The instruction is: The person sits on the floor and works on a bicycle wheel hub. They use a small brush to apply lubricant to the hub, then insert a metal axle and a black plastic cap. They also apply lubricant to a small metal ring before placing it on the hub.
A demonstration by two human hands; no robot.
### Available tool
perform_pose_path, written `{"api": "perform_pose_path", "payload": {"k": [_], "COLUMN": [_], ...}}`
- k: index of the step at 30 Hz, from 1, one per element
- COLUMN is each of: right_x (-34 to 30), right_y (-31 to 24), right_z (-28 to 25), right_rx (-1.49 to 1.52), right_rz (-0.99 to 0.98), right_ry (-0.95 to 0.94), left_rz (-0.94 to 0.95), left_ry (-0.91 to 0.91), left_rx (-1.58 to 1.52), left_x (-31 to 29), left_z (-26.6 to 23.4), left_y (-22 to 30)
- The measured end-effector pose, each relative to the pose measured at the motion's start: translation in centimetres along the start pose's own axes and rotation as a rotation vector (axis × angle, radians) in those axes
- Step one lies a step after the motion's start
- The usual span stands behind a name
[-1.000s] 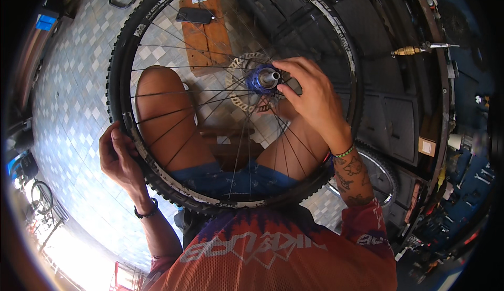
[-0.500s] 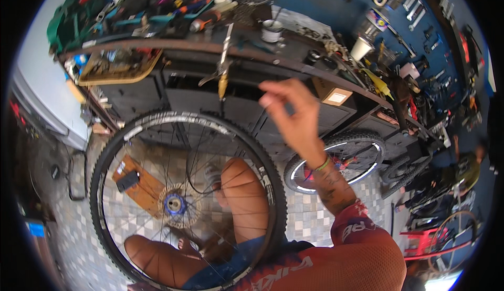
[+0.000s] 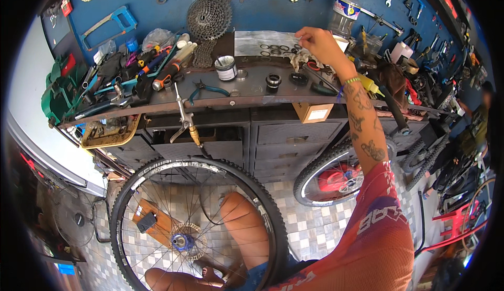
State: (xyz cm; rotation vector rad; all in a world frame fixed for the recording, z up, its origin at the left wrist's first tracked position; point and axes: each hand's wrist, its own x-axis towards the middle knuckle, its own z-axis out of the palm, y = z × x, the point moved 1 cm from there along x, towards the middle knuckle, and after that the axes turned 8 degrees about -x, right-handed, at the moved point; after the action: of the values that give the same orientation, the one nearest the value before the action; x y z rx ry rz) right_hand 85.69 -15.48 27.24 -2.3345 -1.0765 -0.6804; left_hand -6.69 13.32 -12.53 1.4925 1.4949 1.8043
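1. Nearest, one bicycle wheel [image 3: 279, 233] stands over the person's legs, with one blue-purple hub [image 3: 181, 242] and one disc rotor [image 3: 195, 237]; beyond its spokes, one phone [image 3: 146, 222] lies on one wooden board [image 3: 164, 232].
2. Further right, one second wheel [image 3: 310, 174] leans by the drawers, below one cardboard box [image 3: 313, 112].
3. On the workbench [image 3: 247, 85]: one pair of blue-handled pliers [image 3: 210, 88], one round black part [image 3: 273, 81], one white pot [image 3: 226, 68] and one pale sheet [image 3: 249, 41] bearing at least five dark rings [image 3: 274, 47]; they overlap too much for an exact count.
4. At the back, one large cassette [image 3: 210, 17] and one clear bottle [image 3: 345, 15].
5. Half a second ago the right hand [image 3: 323, 47] was in front of the drawers; now it is over the bench. A second ago it was at the hub, with the left hand on the tyre; the left hand is now out of view, its fingers' state unknown.
6. The right hand's fingers are bent, thumb close to forefinger; I cannot tell whether they grip anything. The rings lie just beside the fingertips, mostly to their left and lower in the view; contact is unclear.
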Motion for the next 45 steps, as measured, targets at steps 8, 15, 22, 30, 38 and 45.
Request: {"api": "perform_pose_path", "payload": {"k": [8, 15, 22, 30, 38, 45], "right_x": [4.9, 5.6, 5.0, 1.6, -10.4, -20.2], "right_y": [6.8, 9.6, 8.0, -8.5, -27.3, -33.7], "right_z": [3.9, 6.2, 4.0, -2.1, 1.5, 5.3], "right_rx": [-0.270, -0.267, -0.248, 0.368, 0.765, 0.950], "right_rz": [0.042, 0.131, -0.032, -0.272, -0.702, -0.582], "right_ry": [-0.254, -0.331, -0.285, -0.132, -0.240, -0.312], "left_rz": [0.057, 0.114, 0.146, 0.171, -0.302, -0.548], "left_ry": [-0.015, -0.018, -0.068, -0.006, -0.820, -1.100], "left_rx": [-0.049, -0.071, -0.080, -0.085, -0.500, -1.023], "left_x": [0.6, 2.8, 1.8, 0.6, -6.9, -9.6], "left_z": [-1.2, -2.1, -0.6, 5.9, 20.7, 23.9], "left_y": [-6.0, -7.7, -6.3, 8.3, 35.7, 38.2]}}
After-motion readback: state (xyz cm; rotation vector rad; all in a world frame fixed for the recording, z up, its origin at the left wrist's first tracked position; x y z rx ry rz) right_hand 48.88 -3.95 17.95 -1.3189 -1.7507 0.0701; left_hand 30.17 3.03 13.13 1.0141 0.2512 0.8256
